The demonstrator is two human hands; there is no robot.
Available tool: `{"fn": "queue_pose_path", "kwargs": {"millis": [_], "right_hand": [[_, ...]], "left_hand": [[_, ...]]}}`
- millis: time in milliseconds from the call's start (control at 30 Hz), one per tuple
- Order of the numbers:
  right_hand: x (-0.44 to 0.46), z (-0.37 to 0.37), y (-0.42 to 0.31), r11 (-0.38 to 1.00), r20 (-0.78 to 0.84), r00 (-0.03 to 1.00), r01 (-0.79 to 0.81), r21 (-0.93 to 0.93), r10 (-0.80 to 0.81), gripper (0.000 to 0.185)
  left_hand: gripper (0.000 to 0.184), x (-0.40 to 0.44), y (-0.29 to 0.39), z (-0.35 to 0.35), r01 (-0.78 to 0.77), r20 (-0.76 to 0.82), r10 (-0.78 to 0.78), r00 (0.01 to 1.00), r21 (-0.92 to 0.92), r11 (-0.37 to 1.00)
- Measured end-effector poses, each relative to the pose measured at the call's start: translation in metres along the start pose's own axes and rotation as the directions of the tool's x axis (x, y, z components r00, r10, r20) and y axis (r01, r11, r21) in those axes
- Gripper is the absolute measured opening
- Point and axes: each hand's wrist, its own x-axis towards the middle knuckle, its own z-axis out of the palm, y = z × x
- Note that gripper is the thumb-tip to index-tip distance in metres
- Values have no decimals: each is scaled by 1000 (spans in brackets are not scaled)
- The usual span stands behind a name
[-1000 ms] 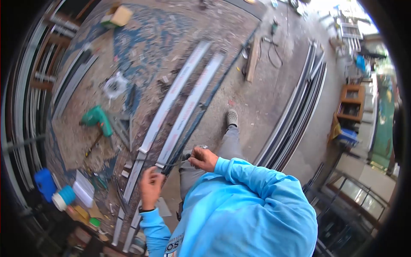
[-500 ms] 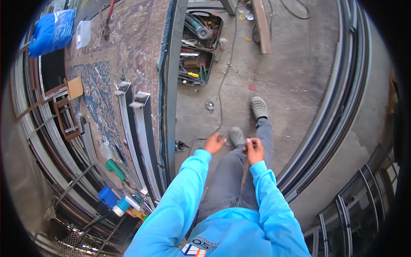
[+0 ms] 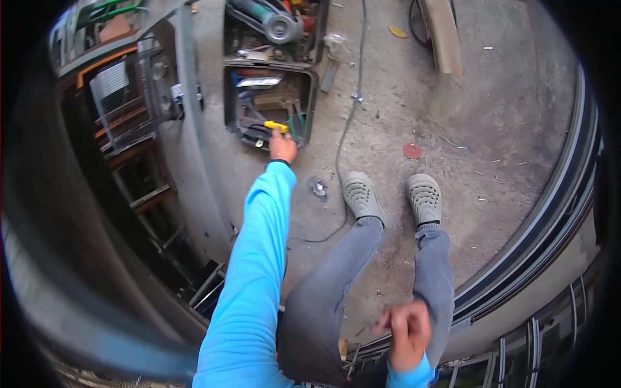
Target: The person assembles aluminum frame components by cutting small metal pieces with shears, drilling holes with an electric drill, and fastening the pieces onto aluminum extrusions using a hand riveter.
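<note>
My left hand (image 3: 283, 147) reaches down into the lower half of an open black toolbox (image 3: 313, 107) on the floor. Its fingertips are closed at the end of a yellow-handled tool (image 3: 275, 126), whose other end is hard to make out. Around it in the box lie green-handled pliers (image 3: 297, 123) and a brown block (image 3: 275, 101). An angle grinder (image 3: 275, 24) rests in the upper half. My right hand (image 3: 409, 330) hovers in front of my right leg, fingers bent and smeared by motion. Whether it holds anything does not show.
A grey cable (image 3: 349, 123) runs along the concrete floor beside the toolbox. A red disc (image 3: 413, 151) and a crumpled shiny scrap (image 3: 318, 187) lie near my shoes. A wooden plank (image 3: 443, 39) is at the top. Long metal profiles (image 3: 543, 223) line the right; a metal post (image 3: 191, 97) stands left.
My left hand has gone from in front of my legs into the toolbox, to the yellow-handled tool. My right hand has drawn back nearer my body. The view has shifted and the toolbox looks closer.
</note>
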Motion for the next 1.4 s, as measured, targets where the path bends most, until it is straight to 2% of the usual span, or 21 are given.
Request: {"fn": "queue_pose_path", "kwargs": {"millis": [100, 200, 267, 300, 433, 500, 600, 633, 667, 733, 800, 900, 967, 1033, 1067, 1133, 1200, 1233, 1267, 1333, 1400], "right_hand": [[0, -4, -9, 997, 1, 999, -47, 66, 47, 19], [0, -12, -12, 979, 81, 978, -195, 58, 191, 50], [3, -5, -14, 966, 96, 969, -239, 95, 230, 53], [10, 13, -11, 988, -115, 984, -121, 100, 132, 12], [7, 22, 18, 971, -91, 970, -217, 102, 226, 17], [7, 21, 37, 952, -107, 951, -274, 140, 289, 18], [11, 3, 69, 956, -111, 965, -211, 202, 237, 20], [9, -4, 74, 961, -162, 962, -184, 208, 219, 20], [6, -12, 75, 964, -214, 956, -154, 215, 200, 20], [-7, -34, 58, 975, -273, 954, -67, 212, 125, 20], [-37, -60, 28, 981, -282, 959, 24, 195, 33, 20], [-89, -100, -44, 988, -289, 952, 133, 81, -105, 20], [-123, -120, -96, 983, -274, 945, 184, -6, -179, 19], [-153, -125, -143, 959, -218, 934, 272, -81, -284, 17], [-167, -122, -165, 939, -170, 925, 325, -113, -341, 16], [-195, -103, -191, 883, -76, 884, 450, -132, -462, 16], [-202, -93, -211, 814, 45, 820, 572, -100, -571, 13], [-195, -93, -217, 760, 72, 777, 628, -167, -625, 13], [-187, -96, -221, 698, 98, 730, 678, -231, -677, 17], [-261, -40, -240, 549, 196, 620, 773, -318, -760, 18], [-301, 4, -223, 672, 86, 684, 728, -134, -724, 18]], "left_hand": [[78, 36, -3, 14, 41, 129, -125, 984, 514, 857], [66, 47, 4, -1, -71, 249, -87, 965, 563, 824], [60, 39, 5, -9, 19, 126, -81, 989, 426, 904], [58, 35, 8, -19, 63, 55, -87, 995, 344, 937], [60, 17, -42, -26, 122, -381, -279, 881, -387, 914], [43, -33, -10, -53, 214, -174, -469, 866, -718, 662], [19, -141, 63, -89, 255, 213, -556, 804, -967, -2], [16, -186, 81, -110, 334, 367, -432, 824, -930, -152], [23, -226, 81, -116, 419, 547, -145, 824, -763, -493], [27, -308, 139, -173, 527, 697, -16, 717, -558, -641], [28, -383, 175, -230, 683, 727, 232, 646, -415, -602], [39, -496, 225, -365, 706, 627, 333, 704, -569, -421], [59, -561, 231, -451, 545, 429, 459, 778, -824, -154], [71, -595, 219, -495, 194, 154, 615, 773, -981, 3], [75, -597, 222, -518, -28, 14, 710, 705, -998, 48], [80, -593, 255, -560, 386, 116, 838, 532, -915, -119], [57, -586, 284, -583, 340, 153, 982, 115, -934, 106], [48, -598, 293, -597, 300, 149, 987, 63, -946, 124], [44, -620, 296, -605, 257, 30, 981, 193, -966, -21], [34, -646, 264, -634, -261, -180, 880, 440, -963, -66], [41, -663, 213, -619, -278, -291, 750, 593, -949, -149]]}}
